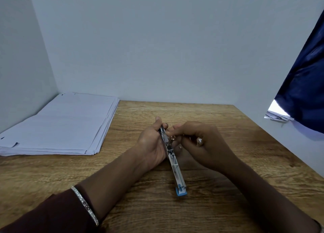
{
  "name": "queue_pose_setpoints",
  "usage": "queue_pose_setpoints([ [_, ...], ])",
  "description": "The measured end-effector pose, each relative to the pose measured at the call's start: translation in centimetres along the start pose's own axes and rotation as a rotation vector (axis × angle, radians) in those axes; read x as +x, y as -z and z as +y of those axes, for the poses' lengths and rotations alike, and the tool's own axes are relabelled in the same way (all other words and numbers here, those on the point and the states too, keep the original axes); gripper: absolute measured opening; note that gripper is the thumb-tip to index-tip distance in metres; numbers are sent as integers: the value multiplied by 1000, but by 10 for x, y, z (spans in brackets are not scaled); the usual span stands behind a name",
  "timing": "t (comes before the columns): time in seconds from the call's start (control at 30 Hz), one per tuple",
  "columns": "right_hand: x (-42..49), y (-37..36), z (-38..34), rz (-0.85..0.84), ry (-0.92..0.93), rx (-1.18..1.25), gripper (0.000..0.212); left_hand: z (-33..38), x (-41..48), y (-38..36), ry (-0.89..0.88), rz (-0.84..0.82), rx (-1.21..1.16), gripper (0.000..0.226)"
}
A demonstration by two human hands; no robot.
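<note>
A metal stapler (173, 164) with a blue plastic end lies opened out over the middle of the wooden table (210, 206), its staple channel facing up. My left hand (152, 143) grips the stapler's far end from the left. My right hand (201, 143) is beside it on the right, fingers curled, pinching something small at the channel; what it pinches is too small to tell, perhaps staples. A few tiny pale bits show between the hands.
A thick stack of white paper (61, 125) lies at the back left against the wall. At the right edge hangs a dark blue cloth (305, 85) over a few more papers (278, 116). Walls close the table at the back and left.
</note>
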State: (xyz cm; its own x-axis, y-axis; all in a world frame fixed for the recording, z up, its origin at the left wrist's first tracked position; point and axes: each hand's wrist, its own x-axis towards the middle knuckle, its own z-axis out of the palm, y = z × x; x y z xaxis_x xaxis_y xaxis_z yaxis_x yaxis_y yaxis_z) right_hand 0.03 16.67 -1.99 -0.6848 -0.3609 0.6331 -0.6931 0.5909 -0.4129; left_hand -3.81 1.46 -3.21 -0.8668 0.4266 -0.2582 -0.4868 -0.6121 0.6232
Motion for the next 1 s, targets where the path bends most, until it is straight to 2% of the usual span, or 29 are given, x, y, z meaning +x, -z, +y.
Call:
queue_pose_setpoints([
  [0.2,0,1,-3,-95,-21,11,21,1,-4,-3,-2,21,-17,47],
  [0.63,-1,-3,0,-189,-39,-241,42,-1,-6,-3,86,29,-1,43],
  [0.83,2,-4,-4,-259,-19,-444,44,0,-6,-1,110,-4,-45,60],
  [1.0,1,-6,-8,-226,22,-531,55,-1,-3,0,84,-18,-12,55],
])
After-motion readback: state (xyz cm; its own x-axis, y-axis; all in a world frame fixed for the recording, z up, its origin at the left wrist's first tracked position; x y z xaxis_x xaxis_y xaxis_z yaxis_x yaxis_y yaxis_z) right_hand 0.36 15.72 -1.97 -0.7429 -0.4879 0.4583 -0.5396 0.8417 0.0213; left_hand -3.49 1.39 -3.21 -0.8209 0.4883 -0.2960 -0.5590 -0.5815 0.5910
